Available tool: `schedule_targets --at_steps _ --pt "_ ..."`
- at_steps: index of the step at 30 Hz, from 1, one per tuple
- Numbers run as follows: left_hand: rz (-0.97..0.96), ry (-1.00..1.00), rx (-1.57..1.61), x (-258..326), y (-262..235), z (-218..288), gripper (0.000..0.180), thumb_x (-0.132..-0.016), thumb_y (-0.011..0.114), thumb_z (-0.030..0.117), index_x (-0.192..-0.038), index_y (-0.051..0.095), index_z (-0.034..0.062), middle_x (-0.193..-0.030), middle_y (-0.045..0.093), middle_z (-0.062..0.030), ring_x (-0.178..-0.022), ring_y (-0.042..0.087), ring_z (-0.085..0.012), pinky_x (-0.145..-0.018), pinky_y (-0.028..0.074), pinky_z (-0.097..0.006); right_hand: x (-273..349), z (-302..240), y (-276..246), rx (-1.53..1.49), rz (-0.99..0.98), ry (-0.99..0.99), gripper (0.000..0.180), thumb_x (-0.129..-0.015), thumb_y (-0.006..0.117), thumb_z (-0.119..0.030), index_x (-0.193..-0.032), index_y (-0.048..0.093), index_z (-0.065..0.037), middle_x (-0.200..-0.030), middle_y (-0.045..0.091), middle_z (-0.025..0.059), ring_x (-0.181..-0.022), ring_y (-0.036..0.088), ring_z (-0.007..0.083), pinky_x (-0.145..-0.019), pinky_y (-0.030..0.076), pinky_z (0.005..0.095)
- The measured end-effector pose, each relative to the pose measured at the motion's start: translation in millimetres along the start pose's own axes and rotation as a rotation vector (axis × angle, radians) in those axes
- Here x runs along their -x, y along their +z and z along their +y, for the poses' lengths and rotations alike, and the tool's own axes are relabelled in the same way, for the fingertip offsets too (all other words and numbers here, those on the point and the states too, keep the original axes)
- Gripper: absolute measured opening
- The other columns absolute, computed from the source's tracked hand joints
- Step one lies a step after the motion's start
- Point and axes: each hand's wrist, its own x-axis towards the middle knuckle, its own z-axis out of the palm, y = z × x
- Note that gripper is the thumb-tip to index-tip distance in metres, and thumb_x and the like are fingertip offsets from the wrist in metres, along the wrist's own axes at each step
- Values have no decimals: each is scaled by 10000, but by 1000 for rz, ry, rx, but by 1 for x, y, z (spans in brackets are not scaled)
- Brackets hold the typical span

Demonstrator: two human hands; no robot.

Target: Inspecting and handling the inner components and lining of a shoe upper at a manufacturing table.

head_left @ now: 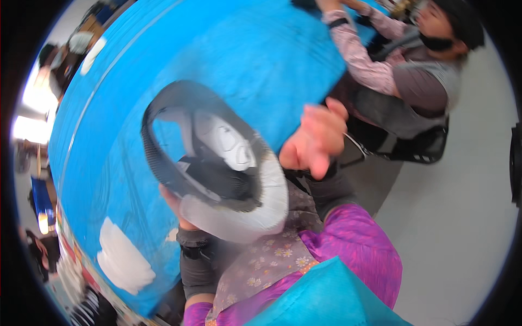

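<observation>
An oval, hollow piece with a black ribbed band (155, 146) and a white padded, gathered-looking rim (272, 195) is tilted up in front of me, blurred by motion; its exact kind is unclear. Inside it show black lining and a white patch (231, 144) with dark outlines. My left hand (174, 206) grips its lower left side, the fingers mostly hidden behind it. Off its right side, apart from it, my right hand (318, 140) is raised with fingers bent and spread, holding nothing that I can see.
A blue-covered table (244, 49) fills the left and middle. White flat pieces (122, 258) lie on it near my left forearm. A co-worker (424, 81) sits on a black chair (429, 144) at the upper right. Other people (60, 62) are at the far left.
</observation>
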Motion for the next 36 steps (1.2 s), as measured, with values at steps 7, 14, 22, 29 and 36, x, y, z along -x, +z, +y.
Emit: schedule_targets --at_steps 7,14,22,29,36 --pt "44 15 160 -24 25 -5 466 -1009 493 517 -1154 669 111 -1105 718 -52 -1001 677 -205 -910 537 -366 11 4 -38 156 76 -130 706 -891 624 -317 -1447 348 20 -1408 469 207 -1262 515 388 -1131 293 578" --pt "-109 79 186 -11 48 5 388 -998 564 413 -1236 664 123 -1244 697 -28 -1151 639 -223 -1041 477 -424 -11 -18 -58 25 356 -317 747 -974 489 -516 -1499 305 -17 -1559 320 206 -1420 335 403 -1261 135 491" --pt "-106 70 151 -19 41 -1 396 -991 571 417 -1238 668 123 -1288 684 -64 -1194 627 -255 -1054 464 -455 -42 -31 -98 -146 242 -254 477 -973 576 -366 -1336 531 -60 -1329 563 125 -1190 525 305 -1066 401 432" --pt "-62 36 197 -20 44 3 395 -1014 528 411 -1205 670 96 -1216 706 -81 -1128 653 -276 -1011 496 -452 30 -17 -57 -158 -662 616 425 -963 645 -258 -1303 604 -6 -1314 619 203 -1166 617 368 -979 499 403" --pt "-121 93 224 -22 39 0 423 -987 556 464 -1175 684 107 -1204 707 -78 -1118 655 -260 -1027 490 -423 34 -24 -48 -289 -645 749 345 -968 645 -248 -1239 651 -34 -1096 686 167 -965 670 288 -839 531 374"
